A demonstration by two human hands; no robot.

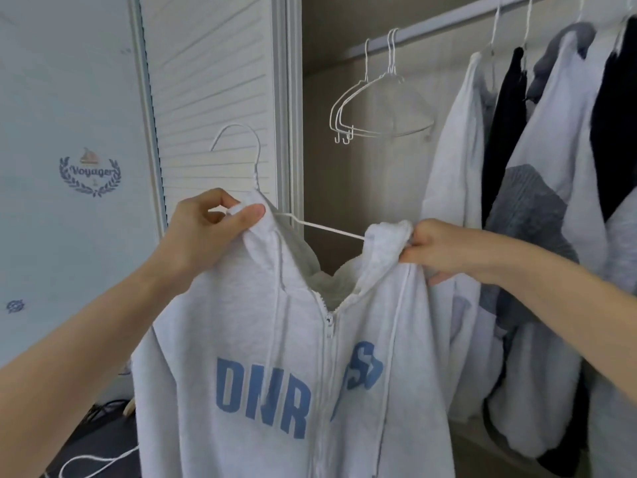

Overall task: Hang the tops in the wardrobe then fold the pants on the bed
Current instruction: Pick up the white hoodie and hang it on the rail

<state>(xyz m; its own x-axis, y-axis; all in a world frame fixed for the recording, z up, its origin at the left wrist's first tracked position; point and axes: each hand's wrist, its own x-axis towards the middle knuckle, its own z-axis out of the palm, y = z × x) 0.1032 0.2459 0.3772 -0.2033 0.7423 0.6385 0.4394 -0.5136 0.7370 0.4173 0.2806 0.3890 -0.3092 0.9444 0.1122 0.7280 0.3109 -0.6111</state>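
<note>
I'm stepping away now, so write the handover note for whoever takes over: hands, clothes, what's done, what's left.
Left hand pinches the grey zip hoodie at its left shoulder; right hand grips the right collar edge.
White hanger is partly inside the hoodie, its hook free and not on the rail.
Several tops already hang at the right; empty hangers remain on the rail.
Left: seat the hoodie, hook it up. Pants and bed are out of view.
</note>
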